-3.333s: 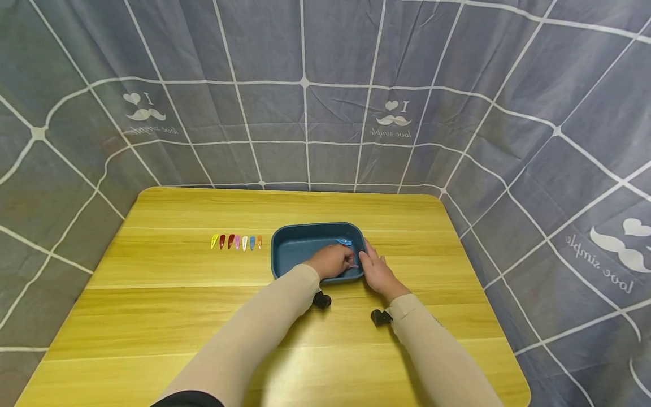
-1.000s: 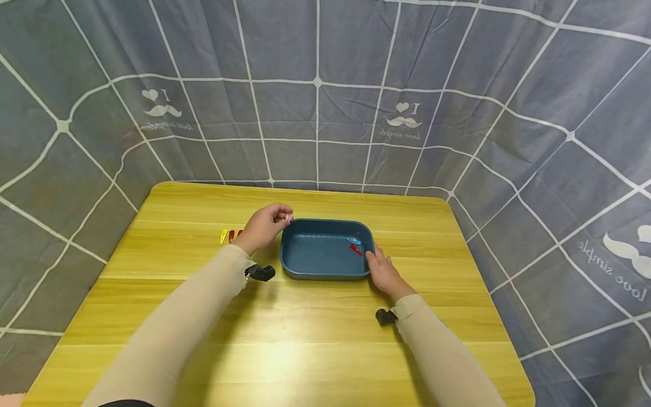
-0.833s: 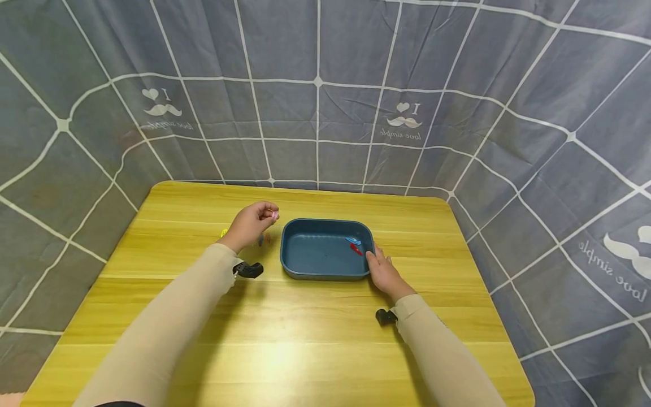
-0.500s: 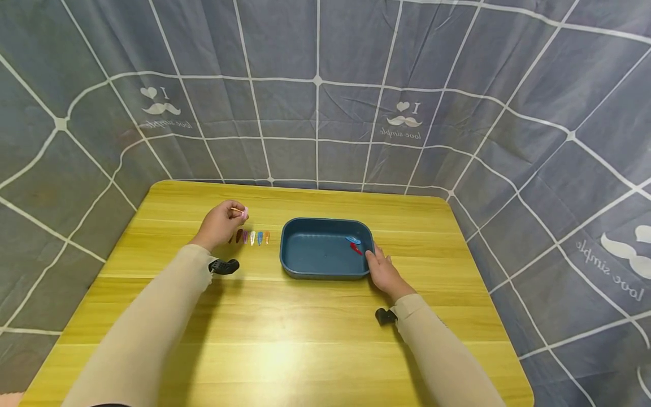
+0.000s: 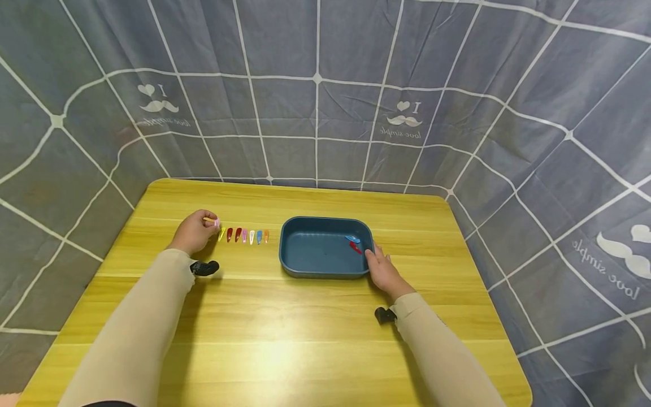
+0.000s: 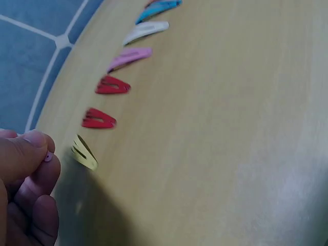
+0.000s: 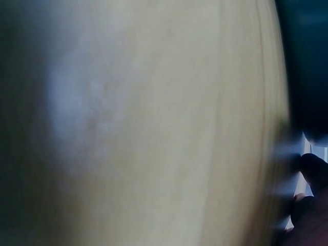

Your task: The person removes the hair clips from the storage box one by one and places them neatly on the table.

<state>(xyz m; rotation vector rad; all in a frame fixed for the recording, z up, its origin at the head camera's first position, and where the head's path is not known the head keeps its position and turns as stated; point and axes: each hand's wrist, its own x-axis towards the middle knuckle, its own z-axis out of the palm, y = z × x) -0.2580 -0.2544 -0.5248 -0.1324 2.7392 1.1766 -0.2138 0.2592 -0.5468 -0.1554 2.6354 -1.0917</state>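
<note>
My left hand [image 5: 192, 232] is at the left end of a row of hair clips, pinching a pink hair clip [image 5: 217, 223] between thumb and fingertips; in the left wrist view only a small tip of the clip [image 6: 48, 157] shows. Closest to it lies a yellow hair clip [image 5: 221, 234]. Rightward follow two red hair clips [image 5: 230, 234], then a pink, a white [image 5: 251, 237], a blue and an orange one [image 5: 267, 236]. My right hand [image 5: 385, 272] holds the right end of a dark blue tray [image 5: 325, 275], thumb at the rim, fingers along the outer wall.
Inside the tray, near its right end, lie a blue hair clip [image 5: 352, 239] and a red hair clip [image 5: 355, 247]. The wooden table [image 5: 285, 328] has rounded corners. A grey curtain [image 5: 285, 107] with white lines stands behind it and along both sides.
My left hand has come out of the tray with the pink clip and moved left over the row to beyond the yellow clip. My right hand stays at the tray's end.
</note>
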